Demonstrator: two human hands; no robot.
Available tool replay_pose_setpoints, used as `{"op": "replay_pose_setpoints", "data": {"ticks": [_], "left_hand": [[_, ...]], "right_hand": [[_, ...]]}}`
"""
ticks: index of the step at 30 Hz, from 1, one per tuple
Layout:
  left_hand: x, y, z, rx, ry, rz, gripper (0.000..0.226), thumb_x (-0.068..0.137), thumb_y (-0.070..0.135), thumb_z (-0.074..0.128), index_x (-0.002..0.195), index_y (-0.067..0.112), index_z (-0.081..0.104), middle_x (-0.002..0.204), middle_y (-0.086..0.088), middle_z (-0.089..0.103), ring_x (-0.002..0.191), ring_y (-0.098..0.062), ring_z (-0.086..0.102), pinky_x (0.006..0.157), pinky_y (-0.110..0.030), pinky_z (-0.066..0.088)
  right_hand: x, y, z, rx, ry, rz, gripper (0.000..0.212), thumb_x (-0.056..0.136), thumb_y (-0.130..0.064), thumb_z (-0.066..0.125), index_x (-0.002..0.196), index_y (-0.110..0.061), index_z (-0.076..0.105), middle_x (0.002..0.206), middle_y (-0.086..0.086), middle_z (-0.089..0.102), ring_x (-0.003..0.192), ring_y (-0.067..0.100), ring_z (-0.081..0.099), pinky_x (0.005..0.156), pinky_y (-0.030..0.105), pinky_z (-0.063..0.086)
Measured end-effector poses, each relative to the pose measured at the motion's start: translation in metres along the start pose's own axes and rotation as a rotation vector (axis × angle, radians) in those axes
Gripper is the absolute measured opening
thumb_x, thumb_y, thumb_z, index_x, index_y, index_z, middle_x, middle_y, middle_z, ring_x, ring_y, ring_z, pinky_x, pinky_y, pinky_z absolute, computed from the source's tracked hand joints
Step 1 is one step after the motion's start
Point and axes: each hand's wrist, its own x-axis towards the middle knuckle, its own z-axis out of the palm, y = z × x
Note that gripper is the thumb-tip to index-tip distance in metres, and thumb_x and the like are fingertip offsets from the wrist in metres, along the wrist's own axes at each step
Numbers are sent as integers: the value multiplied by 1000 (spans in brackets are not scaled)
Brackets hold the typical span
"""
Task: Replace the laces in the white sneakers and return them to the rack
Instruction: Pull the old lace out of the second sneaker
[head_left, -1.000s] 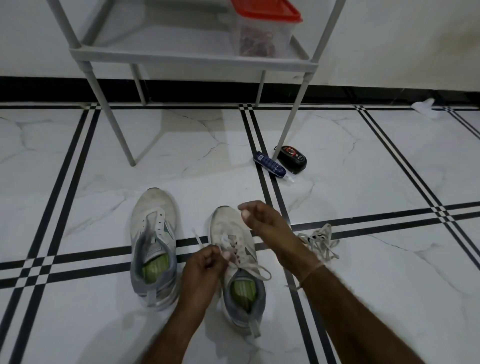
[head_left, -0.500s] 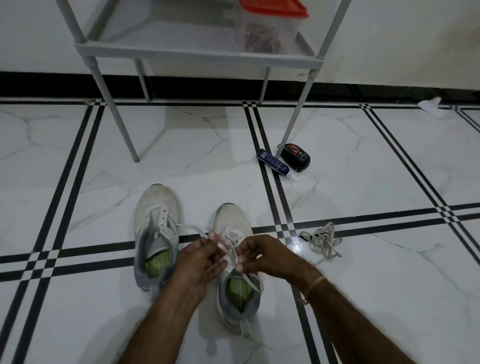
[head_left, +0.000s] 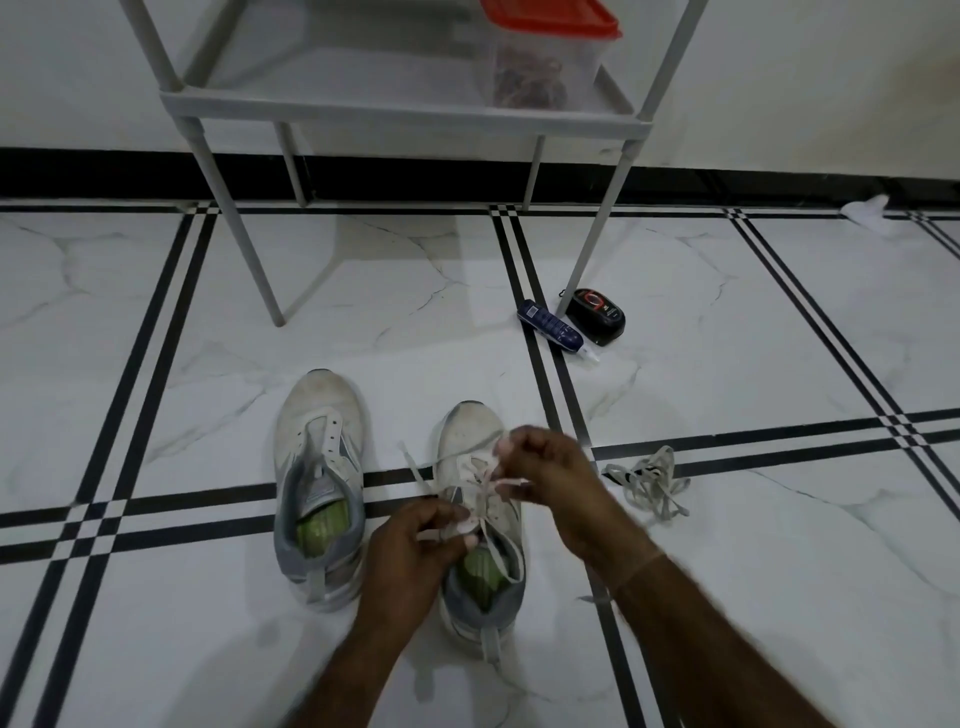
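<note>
Nearest the camera, two bare forearms were stretched forward over the tiled floor. The left hand was curled, and a strand of the white lace was pinched in its fingertips just above the tongue of the right-side sneaker. A little farther on, the right hand was curled too, and another part of the same lace was pinched over the eyelets. One free end of the lace was trailed off to the left across a black floor stripe. This sneaker was partly laced and was set flat on the floor, toe pointed away. Just beside it, the left-side sneaker was placed parallel, its eyelets bare and a green insole exposed. To the right of the hands, a loose lace was heaped on the floor, apart from both shoes. Farther off, a dark blue tube and a black oval case were laid just beside each other at the foot of a grey rack. On its lowest visible shelf a clear box with a red lid was kept.
</note>
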Motion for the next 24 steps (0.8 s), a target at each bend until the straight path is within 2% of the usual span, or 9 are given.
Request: {"op": "replay_pose_setpoints", "data": {"ticks": [3, 5, 8, 10, 12, 17, 19, 21, 24], "left_hand": [[-2, 1, 1, 33, 14, 43, 24, 74, 11, 88, 89, 27, 78, 95, 22, 73, 93, 2, 67, 78, -17, 57], [-2, 4, 1, 94, 27, 60, 28, 75, 14, 88, 90, 35, 76, 96, 23, 72, 93, 3, 66, 79, -13, 53], [-1, 7, 6, 133, 12, 49, 32, 76, 16, 86, 95, 39, 74, 101, 16, 70, 93, 6, 62, 78, -7, 45], [1, 7, 10, 156, 41, 50, 28, 77, 20, 87, 97, 36, 74, 102, 16, 68, 92, 7, 60, 75, -4, 43], [1, 9, 11, 157, 60, 71, 27, 76, 23, 87, 94, 38, 74, 101, 15, 66, 90, 7, 59, 73, -7, 44], [12, 18, 15, 172, 75, 94, 14, 80, 27, 84, 90, 32, 77, 93, 11, 68, 85, -3, 63, 77, -24, 53], [24, 22, 14, -23, 159, -16, 5, 88, 14, 75, 87, 19, 76, 81, 4, 74, 77, -13, 68, 73, -30, 57], [28, 24, 10, -286, 205, -171, 14, 98, 7, 60, 89, 7, 71, 71, -4, 74, 71, -21, 67, 64, -28, 59], [24, 22, 10, -376, 190, -215, 12, 100, 13, 60, 108, 6, 67, 86, -6, 75, 79, -20, 67, 67, -26, 56]], "right_hand": [[10, -42, -14, 402, 105, -71, 18, 93, -28, 62, 87, -12, 62, 83, 6, 68, 86, 18, 70, 93, 43, 57], [15, -54, -21, 425, 114, -90, 16, 100, -27, 56, 95, -13, 63, 94, 5, 73, 98, 17, 72, 104, 48, 51], [18, -31, -23, 58, 19, -30, 22, 104, -24, 55, 123, -16, 64, 122, 2, 74, 113, 17, 70, 99, 38, 55], [19, 1, -20, -306, 134, -86, 17, 99, -20, 65, 116, -18, 67, 111, 5, 75, 100, 19, 72, 82, 25, 58], [13, 33, -21, -553, 211, -119, 6, 93, -14, 71, 96, -19, 69, 91, -1, 74, 84, 13, 70, 73, 24, 54], [-10, 58, -23, -463, 46, -21, 10, 97, -13, 67, 92, -16, 75, 89, -1, 76, 87, 11, 70, 83, 29, 57], [-13, 54, -22, -422, 44, -14, 6, 94, -13, 70, 94, -15, 76, 92, -2, 77, 90, 10, 71, 83, 25, 56], [-13, 50, -21, -432, 8, -4, 6, 88, -16, 78, 94, -16, 76, 91, -4, 76, 89, 7, 70, 81, 23, 56], [-12, 48, -17, -535, -12, -30, 18, 77, -19, 88, 86, -25, 73, 81, -10, 72, 80, 4, 66, 78, 28, 59]]}}
